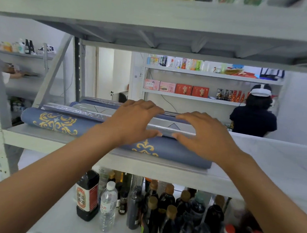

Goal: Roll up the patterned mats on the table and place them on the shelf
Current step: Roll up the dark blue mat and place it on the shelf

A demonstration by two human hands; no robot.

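Observation:
Several rolled blue mats with gold ornament lie side by side on the grey shelf board (255, 160). The nearest mat (57, 122) runs from left to lower right along the shelf's front. Behind it lies a second roll (177, 131) with a shiny clear wrap, and further rolls (95, 105) sit toward the back. My left hand (132, 122) and my right hand (204, 136) rest palm down across the second roll, fingers spread and fairly straight, thumbs pointing toward each other just above the nearest mat.
An upper shelf (156, 12) hangs close overhead. Below, dark sauce bottles (87, 195) and a water bottle (108, 206) crowd the lower shelf. A person in a dark shirt (254, 116) stands at far shelving (205, 98) behind. The shelf board to the right is bare.

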